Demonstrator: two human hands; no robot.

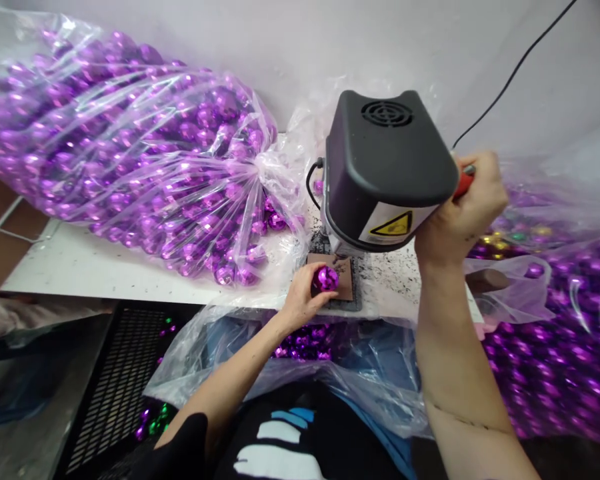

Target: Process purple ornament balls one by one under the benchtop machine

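Note:
My left hand (305, 293) pinches a shiny purple ball (326, 279) between thumb and fingers. The ball is over a small brown pad (346, 275) on the worktable. My right hand (473, 203) is wrapped around the red handle (463, 182) of a black press-like machine (395, 150), which has a vent on top and a yellow warning label. The machine's housing hides its lower working part. Across my lap lies an open clear plastic bag (200, 363) with purple balls (305, 343) in it.
A tied clear bag of purple balls (145, 153) fills the table's left side. More bagged purple balls (570, 333) are at the right. Dark flakes litter the white tabletop (390, 280). A black crate (110, 380) stands below left. A black cable (515, 70) runs up the wall.

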